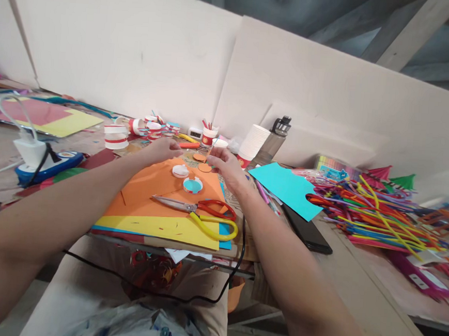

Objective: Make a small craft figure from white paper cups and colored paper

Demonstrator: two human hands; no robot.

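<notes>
Both my forearms reach over a stack of orange paper [151, 188] and yellow paper [157, 228] on the table. My left hand [163, 150] rests at the far edge of the orange sheet with its fingers curled; what they hold is hidden. My right hand [224, 168] is pinched just right of two small orange paper discs [199, 157], its fingertips beside the nearer disc [205, 167]. A white round piece [180, 171] and a teal-and-white ring [192, 185] lie on the orange sheet in front of the hands. Scissors [200, 208] with red and yellow handles lie nearer me.
A teal sheet [287, 188] and a black phone [307, 230] lie to the right, then a heap of coloured pipe cleaners [376, 213]. Stacked paper cups [253, 144], a dark bottle [275, 138] and red-and-white cup rings [116, 136] stand behind. A power strip with charger [40, 161] is at the left.
</notes>
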